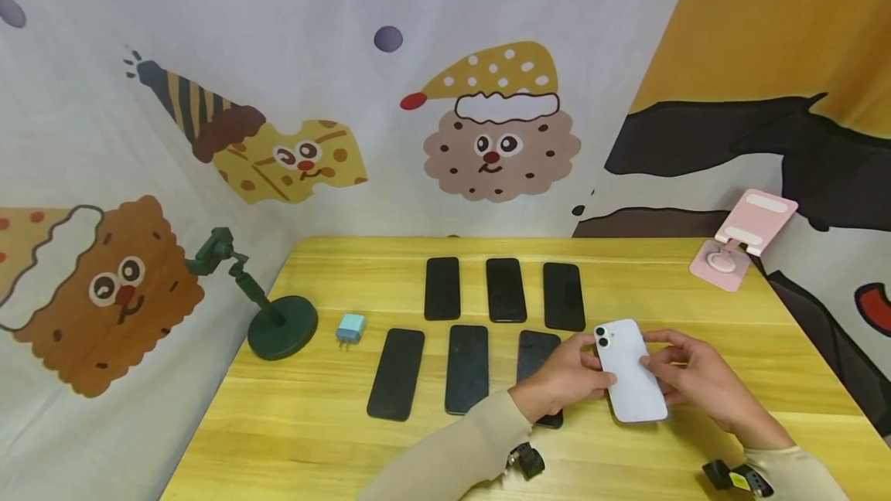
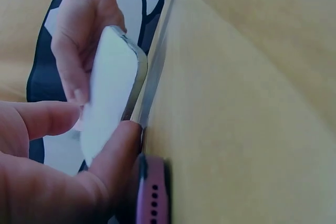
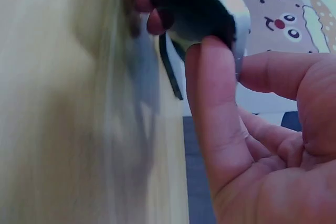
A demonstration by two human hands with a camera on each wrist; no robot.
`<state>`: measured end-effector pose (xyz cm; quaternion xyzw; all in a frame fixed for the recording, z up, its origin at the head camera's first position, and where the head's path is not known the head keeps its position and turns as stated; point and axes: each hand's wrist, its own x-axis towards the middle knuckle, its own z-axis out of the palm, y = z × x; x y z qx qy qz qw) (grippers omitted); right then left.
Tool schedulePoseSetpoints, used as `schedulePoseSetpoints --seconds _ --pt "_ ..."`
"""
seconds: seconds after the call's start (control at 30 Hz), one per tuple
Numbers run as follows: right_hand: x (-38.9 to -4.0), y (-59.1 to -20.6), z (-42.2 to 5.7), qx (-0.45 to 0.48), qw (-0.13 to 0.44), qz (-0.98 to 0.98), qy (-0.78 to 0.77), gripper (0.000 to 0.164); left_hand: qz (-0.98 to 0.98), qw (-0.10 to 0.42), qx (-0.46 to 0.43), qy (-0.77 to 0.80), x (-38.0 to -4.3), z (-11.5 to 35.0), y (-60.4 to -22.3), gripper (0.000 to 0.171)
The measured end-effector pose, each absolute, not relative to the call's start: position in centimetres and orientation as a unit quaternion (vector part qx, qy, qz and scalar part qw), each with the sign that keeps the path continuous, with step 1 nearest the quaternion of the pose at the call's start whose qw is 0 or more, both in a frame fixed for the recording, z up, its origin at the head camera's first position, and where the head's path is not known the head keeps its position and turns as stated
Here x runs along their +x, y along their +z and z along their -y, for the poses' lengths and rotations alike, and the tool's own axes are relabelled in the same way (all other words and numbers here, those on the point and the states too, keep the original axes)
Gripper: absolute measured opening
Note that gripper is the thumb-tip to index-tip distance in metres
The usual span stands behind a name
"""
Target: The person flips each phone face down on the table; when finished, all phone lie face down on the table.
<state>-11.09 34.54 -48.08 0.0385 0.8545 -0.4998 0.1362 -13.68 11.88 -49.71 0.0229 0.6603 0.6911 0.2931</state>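
A white smartphone point(image 1: 635, 377) is held between both hands above the table, its white back facing up and its camera lenses at the upper left corner. The left hand point(image 1: 572, 371) grips its left edge, thumb on the back. On the opposite edge, the right hand point(image 1: 689, 371) pinches it between thumb and fingers. The phone's dark screen side point(image 3: 197, 9) faces down, seen in the right wrist view over the right index finger. Beneath the left hand and wrist lies a dark phone point(image 1: 534, 350), partly covered; its pinkish edge point(image 2: 154, 195) shows in the left wrist view.
On the wooden table point(image 1: 313, 447), three dark phones form a back row, including one at the centre point(image 1: 506, 290). Two more, a left phone point(image 1: 396, 374) and its neighbour point(image 1: 467, 369), lie in front. A blue charger point(image 1: 351, 328), green stand point(image 1: 281, 327) and pink phone stand point(image 1: 755, 223) sit farther out.
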Motion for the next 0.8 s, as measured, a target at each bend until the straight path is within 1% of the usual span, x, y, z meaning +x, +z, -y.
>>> schedulePoseSetpoints --seconds 0.17,0.3,0.57,0.8 --pt "-11.5 -48.7 -35.0 0.054 0.151 -0.864 -0.478 0.061 -0.688 0.286 0.024 0.666 -13.7 -11.8 -49.5 0.064" --pt "-11.9 -49.3 -35.3 0.059 0.159 -0.868 -0.466 0.061 -0.703 0.289 0.028 0.65 -13.9 -11.6 -49.2 0.063" --pt "-12.5 -49.5 -35.0 0.058 0.159 -0.88 -0.444 0.062 -0.688 0.296 0.026 0.662 -14.3 -11.5 -49.2 0.059" --pt "-12.6 -49.5 -34.9 0.056 0.162 -0.878 -0.447 0.057 -0.687 0.298 0.024 0.662 -14.5 -11.2 -49.3 0.055"
